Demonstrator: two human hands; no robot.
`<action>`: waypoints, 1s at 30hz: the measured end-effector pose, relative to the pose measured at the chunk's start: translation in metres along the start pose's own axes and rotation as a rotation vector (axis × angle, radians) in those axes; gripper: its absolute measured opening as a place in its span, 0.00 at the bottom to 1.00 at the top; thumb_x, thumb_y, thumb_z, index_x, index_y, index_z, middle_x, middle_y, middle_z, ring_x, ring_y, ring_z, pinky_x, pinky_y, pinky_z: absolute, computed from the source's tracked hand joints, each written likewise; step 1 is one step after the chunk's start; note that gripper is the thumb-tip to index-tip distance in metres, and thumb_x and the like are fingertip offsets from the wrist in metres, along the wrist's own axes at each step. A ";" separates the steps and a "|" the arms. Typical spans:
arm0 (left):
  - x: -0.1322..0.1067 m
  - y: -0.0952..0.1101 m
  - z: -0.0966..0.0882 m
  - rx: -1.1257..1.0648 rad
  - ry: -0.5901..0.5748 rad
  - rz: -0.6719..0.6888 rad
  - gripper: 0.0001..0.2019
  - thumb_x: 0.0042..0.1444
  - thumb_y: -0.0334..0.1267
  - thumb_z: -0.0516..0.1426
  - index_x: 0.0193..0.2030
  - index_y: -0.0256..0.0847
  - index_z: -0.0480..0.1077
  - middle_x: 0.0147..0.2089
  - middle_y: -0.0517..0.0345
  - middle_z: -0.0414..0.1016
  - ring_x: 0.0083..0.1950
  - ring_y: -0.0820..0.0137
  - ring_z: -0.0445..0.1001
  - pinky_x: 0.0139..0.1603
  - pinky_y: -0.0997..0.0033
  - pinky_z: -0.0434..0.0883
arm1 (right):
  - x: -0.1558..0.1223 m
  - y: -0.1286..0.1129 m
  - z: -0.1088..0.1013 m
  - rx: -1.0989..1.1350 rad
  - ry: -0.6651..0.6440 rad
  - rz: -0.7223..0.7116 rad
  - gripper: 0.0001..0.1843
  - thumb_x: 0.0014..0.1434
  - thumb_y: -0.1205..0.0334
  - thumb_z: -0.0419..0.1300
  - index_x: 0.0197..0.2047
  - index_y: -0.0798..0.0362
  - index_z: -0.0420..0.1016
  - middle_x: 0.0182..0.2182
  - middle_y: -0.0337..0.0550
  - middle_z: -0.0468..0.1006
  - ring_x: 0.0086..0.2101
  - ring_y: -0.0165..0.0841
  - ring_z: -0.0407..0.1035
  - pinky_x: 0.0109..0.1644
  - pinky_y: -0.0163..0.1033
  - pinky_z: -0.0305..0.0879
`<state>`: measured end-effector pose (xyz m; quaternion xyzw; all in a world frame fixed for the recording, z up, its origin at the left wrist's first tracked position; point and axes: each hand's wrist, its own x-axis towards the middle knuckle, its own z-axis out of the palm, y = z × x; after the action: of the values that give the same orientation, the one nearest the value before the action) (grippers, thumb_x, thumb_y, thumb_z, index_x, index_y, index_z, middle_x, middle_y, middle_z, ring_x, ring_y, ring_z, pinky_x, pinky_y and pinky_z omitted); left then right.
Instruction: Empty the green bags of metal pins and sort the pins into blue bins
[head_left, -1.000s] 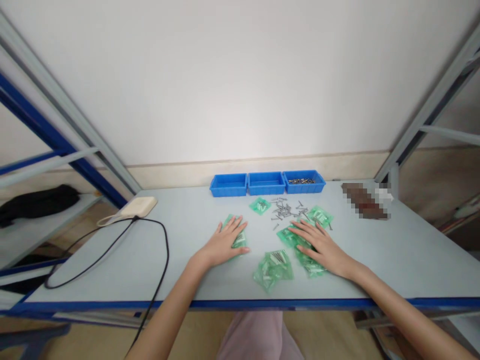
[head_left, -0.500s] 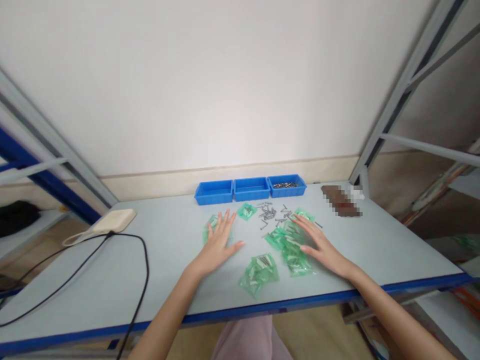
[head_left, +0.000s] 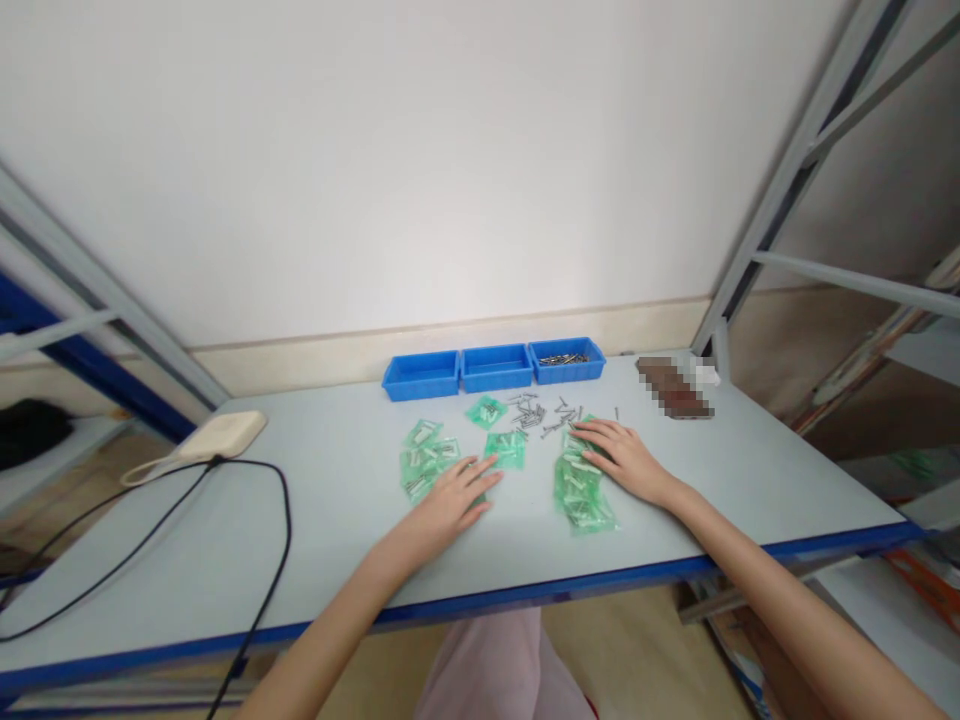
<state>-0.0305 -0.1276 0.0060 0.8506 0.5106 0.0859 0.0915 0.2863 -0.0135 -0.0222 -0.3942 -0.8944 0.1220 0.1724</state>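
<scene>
While the left fingers (head_left: 466,475) are extended, unclenched, between green screw packets (head_left: 429,460), I observe the right fingers (head_left: 600,436) resting, released, on a packet pile (head_left: 581,500), loose screws (head_left: 532,414) just beyond.

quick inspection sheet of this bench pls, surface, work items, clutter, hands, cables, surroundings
Surface: grey tabletop, blue front edge
Work items: green bags; loose fasteners; three blue trays in a row, rightmost holding metal pieces
Clutter: brown item at right, pixelated; white box at left
Hands: left hand, palm down beside the left bags; right hand over the right bags, fingers extended
Cables: black cable loops at left, crosses the front edge; white lead at the box
Surroundings: wall behind, metal frame on both sides
</scene>
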 end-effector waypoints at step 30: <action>0.089 0.101 0.017 -0.061 0.108 0.198 0.39 0.46 0.49 0.61 0.65 0.46 0.51 0.71 0.46 0.36 0.71 0.50 0.31 0.65 0.40 0.39 | -0.043 0.025 -0.027 0.107 0.437 0.184 0.23 0.59 0.49 0.52 0.55 0.49 0.68 0.53 0.50 0.67 0.54 0.45 0.60 0.58 0.53 0.56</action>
<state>0.1014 -0.0964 0.0185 0.8879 0.4252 0.1559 0.0808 0.3408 -0.0263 -0.0160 -0.4814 -0.7884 0.0960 0.3706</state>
